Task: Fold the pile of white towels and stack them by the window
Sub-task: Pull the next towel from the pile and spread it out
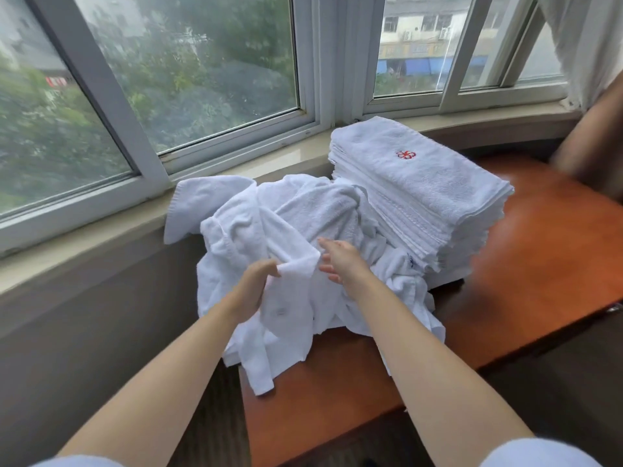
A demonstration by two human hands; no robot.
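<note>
Towels in a loose white pile (pixel 290 251) lie crumpled at the centre of the view, on the near-left part of a reddish-brown wooden table (pixel 546 251), with one corner of cloth draped up onto the pale window sill (pixel 101 244) at about 10 o'clock from the pile's middle. Window frames (pixel 111 96) run across the top of the view, with trees and a building behind the glass. Left hand (pixel 251 291), at 7 o'clock of the pile, has its fingers curled round a raised fold of one towel and grips it. Right hand (pixel 340 261), just right of that fold, has its fingers straight and spread slightly apart, resting against the cloth and holding nothing. Folded towels form a neat stack (pixel 424 197) at 2 o'clock from the pile, touching it, with the far end against the sill below the window; the top towel bears a small red embroidered emblem (pixel 406 154). A white curtain (pixel 586 38) hangs at the upper right corner.
</note>
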